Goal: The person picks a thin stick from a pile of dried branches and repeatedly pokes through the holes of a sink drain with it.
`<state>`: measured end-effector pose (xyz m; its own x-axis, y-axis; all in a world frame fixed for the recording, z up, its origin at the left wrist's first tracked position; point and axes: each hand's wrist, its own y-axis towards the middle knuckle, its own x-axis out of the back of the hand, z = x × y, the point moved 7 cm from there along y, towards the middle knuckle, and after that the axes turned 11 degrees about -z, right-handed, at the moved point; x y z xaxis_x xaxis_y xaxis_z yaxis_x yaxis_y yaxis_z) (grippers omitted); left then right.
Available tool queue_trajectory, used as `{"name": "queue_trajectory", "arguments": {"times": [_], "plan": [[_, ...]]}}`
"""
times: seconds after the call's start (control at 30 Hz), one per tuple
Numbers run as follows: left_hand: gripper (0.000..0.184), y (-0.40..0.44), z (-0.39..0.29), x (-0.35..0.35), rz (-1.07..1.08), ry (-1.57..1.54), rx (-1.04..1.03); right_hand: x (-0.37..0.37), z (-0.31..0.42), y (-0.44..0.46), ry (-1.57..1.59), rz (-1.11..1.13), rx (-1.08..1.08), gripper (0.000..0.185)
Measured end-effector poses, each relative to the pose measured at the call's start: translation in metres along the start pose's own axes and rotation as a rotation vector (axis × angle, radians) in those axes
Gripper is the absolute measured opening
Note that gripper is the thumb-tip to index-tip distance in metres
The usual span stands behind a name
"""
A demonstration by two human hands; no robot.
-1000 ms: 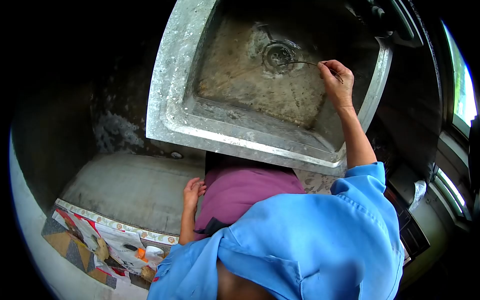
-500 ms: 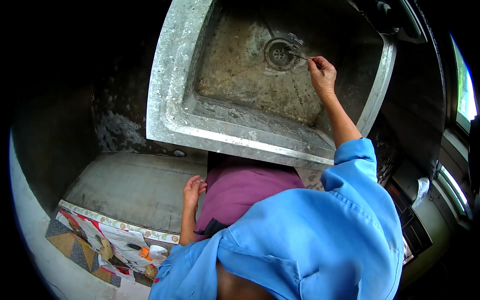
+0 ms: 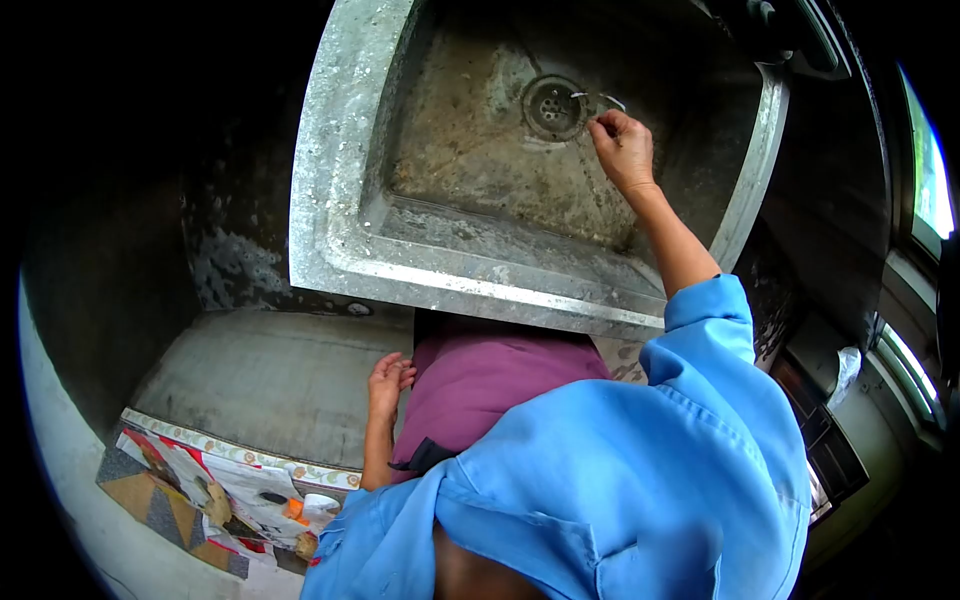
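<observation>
My right hand [image 3: 625, 150] reaches into a worn stone sink [image 3: 340, 180], fingers pinched together just beside the round drain [image 3: 553, 107]. A thin, wire-like thing [image 3: 605, 98], pale and curved, shows at the fingertips and spans toward the drain's edge. It is too thin to name its kind. My left hand [image 3: 390, 375] hangs low beside the purple garment [image 3: 500, 365], fingers loosely bent and apart, holding nothing.
A dark tap [image 3: 770, 25] stands at the sink's upper right corner. Below left is a grey ledge [image 3: 260, 370]; beyond its patterned edge lie papers [image 3: 250, 490] and small items. Windows [image 3: 930, 160] are at the far right.
My right hand has moved slightly left and nearer the drain. The thin thing looked straighter and darker before; now it shows as a pale curve. My left hand stays in place.
</observation>
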<state>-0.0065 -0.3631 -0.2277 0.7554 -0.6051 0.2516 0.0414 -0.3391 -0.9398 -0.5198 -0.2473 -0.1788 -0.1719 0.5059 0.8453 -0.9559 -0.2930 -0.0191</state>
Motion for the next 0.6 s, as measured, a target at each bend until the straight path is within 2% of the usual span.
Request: {"name": "queue_trajectory", "arguments": {"times": [0.17, 0.23, 0.4, 0.47, 0.5, 0.57, 0.6], "plan": [[0.027, -0.008, -0.008, -0.002, -0.003, -0.014, -0.017, 0.010, -0.006, 0.006, 0.121, -0.117, -0.015, 0.013], [0.027, -0.007, -0.006, -0.002, -0.003, -0.004, -0.012, 0.011, -0.002, 0.005, 0.254, -0.098, -0.021, 0.011], [0.027, -0.003, 0.003, 0.000, -0.003, 0.000, 0.007, -0.012, 0.014, -0.008, 0.255, 0.094, 0.089, 0.010], [0.027, -0.005, 0.002, -0.002, 0.001, 0.009, 0.002, -0.009, 0.032, -0.006, 0.129, 0.033, 0.348, 0.009], [0.027, -0.004, 0.002, -0.002, 0.002, 0.013, 0.001, -0.005, 0.034, -0.005, 0.129, 0.031, 0.344, 0.009], [0.026, -0.004, 0.004, -0.001, 0.003, -0.020, 0.010, -0.012, 0.059, -0.017, 0.016, 0.254, 0.678, 0.005], [0.026, -0.004, 0.003, 0.000, 0.000, -0.022, 0.011, -0.013, 0.064, -0.026, -0.032, 0.373, 0.756, 0.005]]}}
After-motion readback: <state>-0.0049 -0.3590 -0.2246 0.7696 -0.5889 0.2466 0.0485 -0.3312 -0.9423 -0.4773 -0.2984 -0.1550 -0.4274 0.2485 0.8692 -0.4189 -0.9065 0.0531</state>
